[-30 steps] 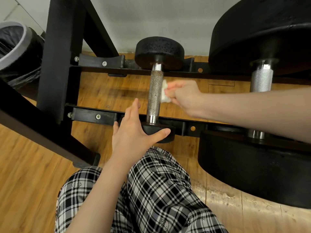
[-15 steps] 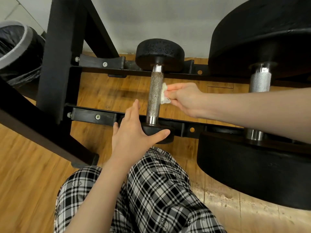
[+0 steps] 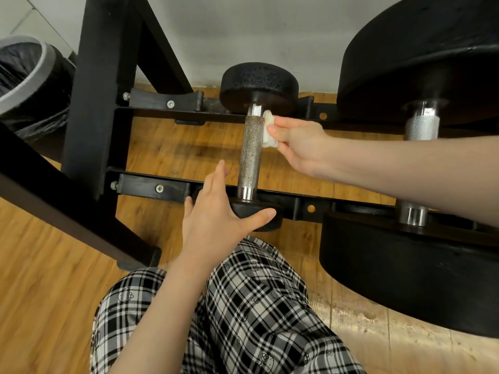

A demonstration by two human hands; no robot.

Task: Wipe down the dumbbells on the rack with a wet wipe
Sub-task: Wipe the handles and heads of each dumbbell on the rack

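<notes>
Right hand (image 3: 302, 143) pinches wipe (image 3: 269, 130) against small dumbbell (image 3: 251, 155) handle's far end; left hand (image 3: 216, 217), fingers relaxed, steadies near head. Underside probably next.

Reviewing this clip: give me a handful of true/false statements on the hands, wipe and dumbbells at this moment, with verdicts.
1. The right hand pinches the wet wipe against the small dumbbell's knurled handle. True.
2. The wipe touches the handle near its near end, by the person's knee. False: it sits near the far end, just below the far head.
3. The left hand rests on the small dumbbell's near head, fingers fairly straight. True.
4. The left hand holds a second wipe. False: it holds nothing.
5. The large dumbbell lies on the rack to the right of the small one. True.
</notes>
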